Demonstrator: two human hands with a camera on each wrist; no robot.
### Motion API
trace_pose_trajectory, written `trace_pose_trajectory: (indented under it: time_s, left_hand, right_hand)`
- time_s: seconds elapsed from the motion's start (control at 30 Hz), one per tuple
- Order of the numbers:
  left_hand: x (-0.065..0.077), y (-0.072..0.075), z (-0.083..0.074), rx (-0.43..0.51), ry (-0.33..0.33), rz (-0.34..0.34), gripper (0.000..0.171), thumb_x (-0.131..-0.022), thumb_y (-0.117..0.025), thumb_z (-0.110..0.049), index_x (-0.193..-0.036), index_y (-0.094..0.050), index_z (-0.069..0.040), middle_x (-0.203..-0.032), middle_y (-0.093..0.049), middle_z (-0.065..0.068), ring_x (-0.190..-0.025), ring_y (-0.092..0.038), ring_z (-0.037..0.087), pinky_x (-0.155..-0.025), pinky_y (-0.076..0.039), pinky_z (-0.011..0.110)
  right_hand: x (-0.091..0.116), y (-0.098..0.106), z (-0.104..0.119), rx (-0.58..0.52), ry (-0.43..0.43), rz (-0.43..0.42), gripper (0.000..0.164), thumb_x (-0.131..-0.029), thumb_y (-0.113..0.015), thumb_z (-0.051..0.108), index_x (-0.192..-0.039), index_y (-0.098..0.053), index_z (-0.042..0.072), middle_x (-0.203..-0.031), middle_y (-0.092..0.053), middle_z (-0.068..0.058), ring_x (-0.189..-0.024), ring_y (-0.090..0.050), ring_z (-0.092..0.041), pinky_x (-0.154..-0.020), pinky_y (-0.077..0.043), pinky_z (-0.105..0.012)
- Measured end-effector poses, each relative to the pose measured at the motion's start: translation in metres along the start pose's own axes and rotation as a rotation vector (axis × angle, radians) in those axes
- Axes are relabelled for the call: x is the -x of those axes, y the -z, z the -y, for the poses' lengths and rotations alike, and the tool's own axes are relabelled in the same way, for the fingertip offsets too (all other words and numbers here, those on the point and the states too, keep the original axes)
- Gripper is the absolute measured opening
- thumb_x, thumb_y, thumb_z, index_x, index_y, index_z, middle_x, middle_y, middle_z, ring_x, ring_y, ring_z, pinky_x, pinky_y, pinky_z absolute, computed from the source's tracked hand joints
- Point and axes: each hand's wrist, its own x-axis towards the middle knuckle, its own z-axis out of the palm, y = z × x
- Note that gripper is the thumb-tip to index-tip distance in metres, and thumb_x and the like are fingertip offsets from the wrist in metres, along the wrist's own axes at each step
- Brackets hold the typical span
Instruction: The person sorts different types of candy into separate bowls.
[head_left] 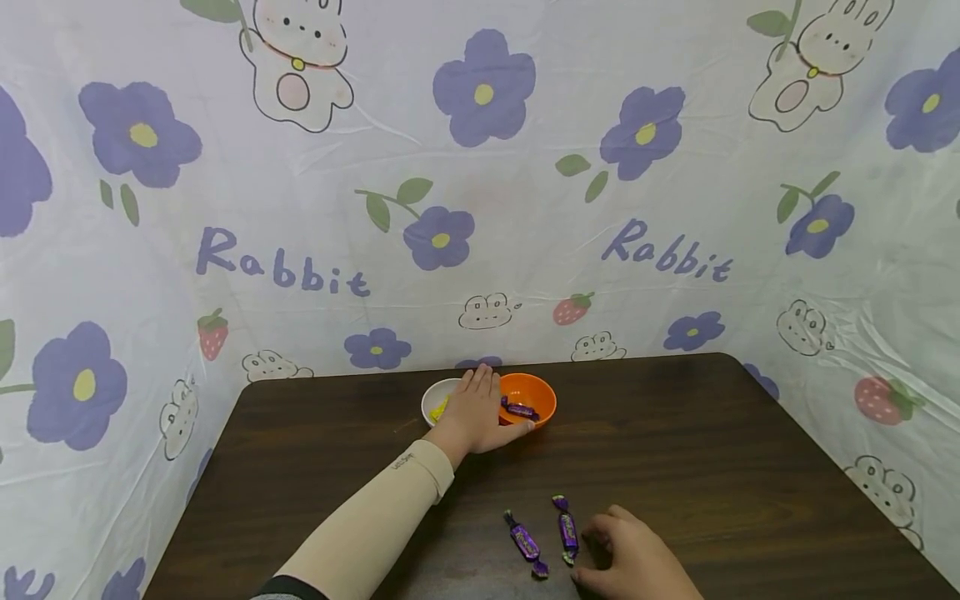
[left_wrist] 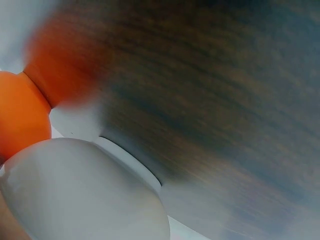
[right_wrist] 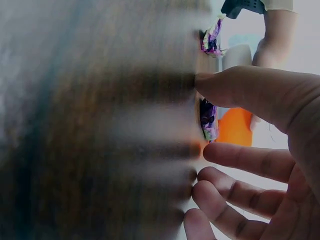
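My left hand (head_left: 476, 412) lies across the facing sides of a white bowl (head_left: 428, 400) and an orange bowl (head_left: 548, 398), its fingers straight and its thumb out along the orange rim. Something yellow (head_left: 438, 411) sits in the white bowl; a purple-wrapped candy (head_left: 521, 410) lies in the orange one. Near the table's front, my right hand (head_left: 633, 557) is beside a purple twist-wrapped candy (head_left: 567, 532), with thumb and fingers apart around its near end. A second such candy (head_left: 526, 543) lies to its left. In the right wrist view, the nearer candy (right_wrist: 209, 120) shows between thumb and index finger.
Dark wooden table (head_left: 720, 467) extends on both sides of the hands. A white cloth (head_left: 540, 192) printed with flowers and rabbits hangs behind its back edge and along both sides. The two bowls stand side by side near that back edge.
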Motion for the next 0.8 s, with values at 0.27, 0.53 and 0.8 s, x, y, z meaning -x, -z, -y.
trace_pose_trajectory:
  time_s: [0.27,0.53,0.8]
  left_hand:
    - [-0.009,-0.008,0.002,0.009,0.008,0.016,0.112,-0.095,-0.030,-0.087,-0.167,-0.027,-0.002,-0.177,-0.024,0.016,-0.166,-0.018,0.031,-0.136,-0.010,0.047]
    - [-0.010,-0.010,0.003,-0.002,0.012,0.027,0.113,-0.094,-0.029,-0.088,-0.168,-0.026,-0.002,-0.177,-0.023,0.015,-0.167,-0.016,0.031,-0.136,-0.009,0.047]
    - [-0.007,-0.007,0.002,0.015,0.013,0.026,0.112,-0.095,-0.030,-0.087,-0.168,-0.025,-0.002,-0.177,-0.022,0.015,-0.167,-0.016,0.031,-0.137,-0.008,0.046]
  right_hand:
    - [-0.003,-0.004,0.005,0.010,-0.009,-0.042,0.040,-0.075,-0.094,0.034,-0.104,-0.078,0.012,-0.096,-0.062,0.001,-0.085,-0.059,-0.014,-0.073,-0.055,-0.036]
    - [-0.006,-0.006,0.012,0.018,-0.019,-0.062,0.042,-0.074,-0.095,0.041,-0.099,-0.077,0.013,-0.096,-0.062,0.002,-0.081,-0.057,-0.012,-0.073,-0.055,-0.035]
    - [-0.012,-0.009,0.015,0.036,-0.036,-0.096,0.034,-0.074,-0.095,0.036,-0.092,-0.072,0.016,-0.094,-0.061,0.001,-0.075,-0.052,-0.013,-0.065,-0.048,-0.030]
